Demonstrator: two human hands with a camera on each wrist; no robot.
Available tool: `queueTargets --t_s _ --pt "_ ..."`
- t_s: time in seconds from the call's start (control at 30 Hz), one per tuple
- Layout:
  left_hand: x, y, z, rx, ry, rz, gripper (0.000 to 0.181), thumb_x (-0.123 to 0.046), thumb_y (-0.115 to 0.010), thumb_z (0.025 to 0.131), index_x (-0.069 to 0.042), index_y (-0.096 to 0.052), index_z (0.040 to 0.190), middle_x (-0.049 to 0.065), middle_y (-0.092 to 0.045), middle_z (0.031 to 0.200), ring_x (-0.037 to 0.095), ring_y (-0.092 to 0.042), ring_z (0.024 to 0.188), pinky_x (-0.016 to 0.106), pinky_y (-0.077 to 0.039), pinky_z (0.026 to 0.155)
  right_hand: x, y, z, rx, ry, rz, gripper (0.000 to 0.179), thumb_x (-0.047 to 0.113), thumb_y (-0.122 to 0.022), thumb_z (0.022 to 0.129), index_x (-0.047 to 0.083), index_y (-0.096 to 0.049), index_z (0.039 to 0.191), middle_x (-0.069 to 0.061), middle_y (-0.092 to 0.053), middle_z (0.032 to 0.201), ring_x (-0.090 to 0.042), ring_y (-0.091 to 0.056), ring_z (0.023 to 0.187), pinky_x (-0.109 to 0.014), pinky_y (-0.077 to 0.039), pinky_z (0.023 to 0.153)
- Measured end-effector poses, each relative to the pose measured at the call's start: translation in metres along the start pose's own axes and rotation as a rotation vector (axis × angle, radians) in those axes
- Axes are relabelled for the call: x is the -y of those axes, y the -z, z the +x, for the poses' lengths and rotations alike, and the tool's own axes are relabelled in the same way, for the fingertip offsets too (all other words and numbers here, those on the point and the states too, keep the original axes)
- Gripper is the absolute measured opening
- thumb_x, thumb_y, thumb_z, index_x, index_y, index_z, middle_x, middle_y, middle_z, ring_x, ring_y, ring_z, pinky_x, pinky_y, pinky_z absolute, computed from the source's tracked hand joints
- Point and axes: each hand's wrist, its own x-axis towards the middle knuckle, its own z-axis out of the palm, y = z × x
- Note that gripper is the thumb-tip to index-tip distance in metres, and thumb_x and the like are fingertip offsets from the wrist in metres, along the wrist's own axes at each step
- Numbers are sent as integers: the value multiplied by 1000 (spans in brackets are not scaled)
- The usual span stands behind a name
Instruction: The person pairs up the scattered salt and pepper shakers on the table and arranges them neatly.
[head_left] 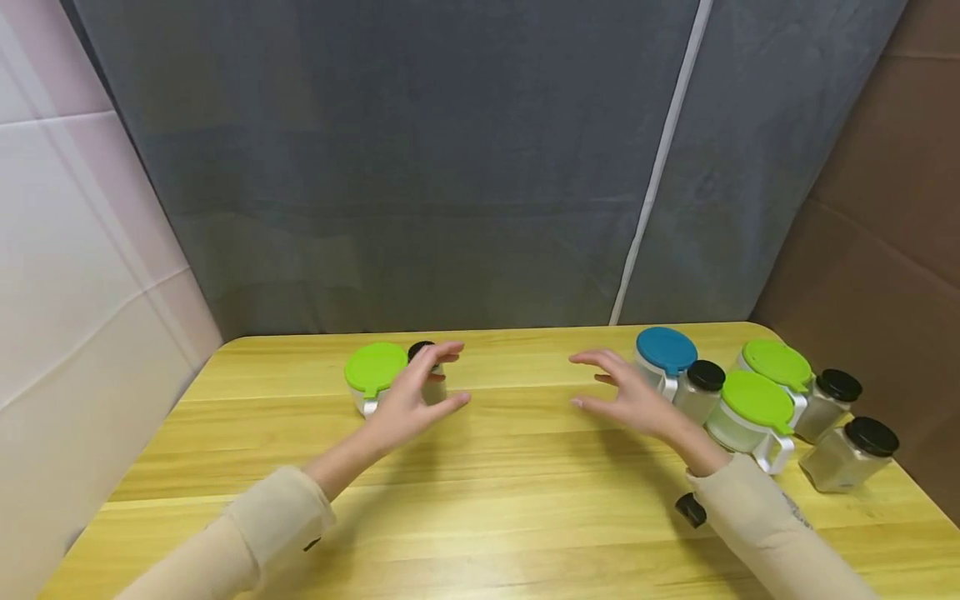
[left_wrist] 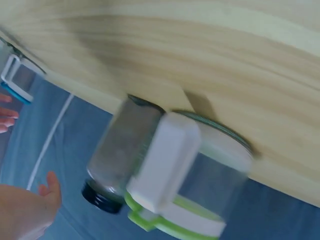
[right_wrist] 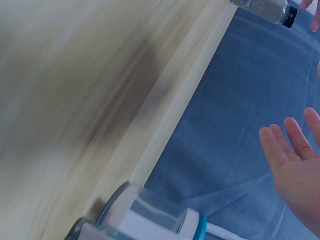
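My left hand (head_left: pixel 412 396) hovers above the table with fingers and thumb spread apart, holding nothing. Just beside and beyond it stand a green-lidded jar (head_left: pixel 375 371) with a white handle and a clear jar with a black lid (head_left: pixel 418 348), partly hidden by that hand. In the left wrist view the black-lidded jar (left_wrist: pixel 127 145) is right beside the handled jar (left_wrist: pixel 215 182). My right hand (head_left: pixel 633 400), likewise spread and holding nothing, faces the left across a gap. Nearest to it are a blue-lidded jar (head_left: pixel 666 350) and a black-lidded jar (head_left: pixel 699 392).
Farther right are two green-lidded handled jars, one in front (head_left: pixel 757 400) and one behind (head_left: pixel 777 364), plus two black-lidded clear jars, a rear one (head_left: pixel 828 404) and a front one (head_left: pixel 847 454). A small black object (head_left: pixel 691 509) lies by the right sleeve. A grey curtain (head_left: pixel 420 167) hangs behind the table (head_left: pixel 480 517).
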Motion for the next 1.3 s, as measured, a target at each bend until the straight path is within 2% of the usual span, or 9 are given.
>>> queueTargets --t_s 0.2,0.57,0.73,0.93,1.07,1.17,1.3 --pt "19 -23 2 50 -5 -1 60 -13 -67 78 -7 -36 129 6 -39 128 21 -39 114 39 -41 84 -5 8 -14 -49 -10 -64 51 21 -69 77 8 -48 122 -7 -46 121 -23 -42 111 -40 -40 87" --pt "15 -53 6 126 37 -61 64 -18 -67 79 -11 -32 132 7 -35 131 19 -37 115 36 -40 86 -11 26 -36 -98 -16 -94 51 16 -70 76 5 -48 121 -7 -45 119 -25 -44 109 -38 -40 86" --pt "14 -62 5 154 54 -47 66 -19 -67 79 -13 -30 133 5 -34 130 18 -36 116 38 -39 87 -11 33 -44 -130 -21 -142 51 15 -71 75 6 -49 120 -5 -47 119 -27 -45 107 -35 -42 84" --pt "13 -70 6 169 64 -30 68 -18 -68 78 -12 -29 134 6 -34 129 19 -35 116 37 -38 87 5 39 -51 -154 -28 -186 51 5 -70 73 -1 -49 119 -12 -47 118 -28 -44 106 -42 -41 82" --pt "12 -74 6 176 71 -27 69 -20 -67 78 -12 -28 134 6 -32 131 19 -35 117 37 -38 88 22 43 -54 -171 -46 -187 49 0 -69 73 -4 -50 117 -17 -48 115 -20 -45 103 -43 -41 81" --pt "12 -78 7 187 84 -25 69 -20 -67 79 -11 -27 135 5 -30 132 20 -34 117 37 -37 89 20 47 -57 -183 -62 -185 48 0 -69 74 -3 -50 118 -16 -48 114 -9 -44 102 -35 -42 83" --pt "11 -82 8 200 98 -32 70 -21 -66 79 -11 -26 135 4 -29 132 20 -34 118 38 -36 90 0 57 -61 -191 -106 -182 49 11 -68 78 4 -48 122 -11 -46 119 -17 -44 106 -17 -38 85"
